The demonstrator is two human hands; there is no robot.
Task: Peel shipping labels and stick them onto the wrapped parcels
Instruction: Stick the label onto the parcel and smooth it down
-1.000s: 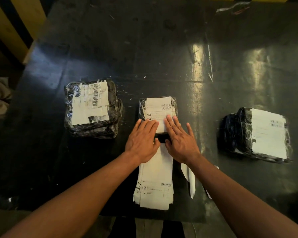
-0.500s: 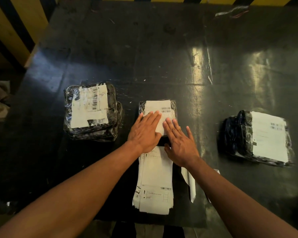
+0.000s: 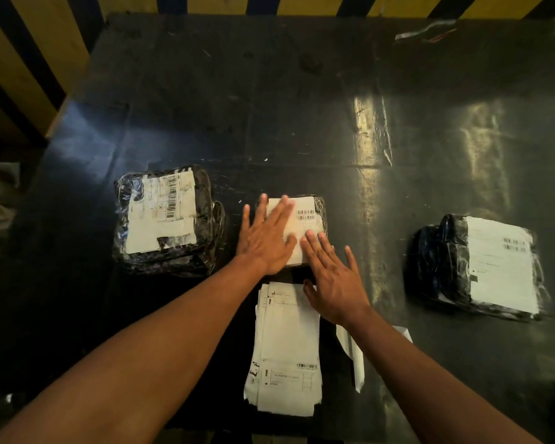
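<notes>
Our flat left hand (image 3: 266, 235) and right hand (image 3: 334, 277) press the label (image 3: 305, 219) onto the middle parcel (image 3: 321, 213), toward the tabletop's (image 3: 269, 107) near edge.

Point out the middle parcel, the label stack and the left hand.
middle parcel (image 3: 320, 206): head view, black wrap at its right edge.
label stack (image 3: 289, 331): head view, top sheet's middle.
left hand (image 3: 263, 238): head view, back of hand.

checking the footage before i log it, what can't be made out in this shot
Head view, the only one:
- Print on the middle parcel's label: too small and blurred; the left hand covers its left part.
- Middle parcel: mostly hidden under the label and both hands; the right hand covers its near edge.
- Text on the label stack: too small.
- Right parcel: label print blurred.
- White scraps: partly behind the right forearm.
</notes>
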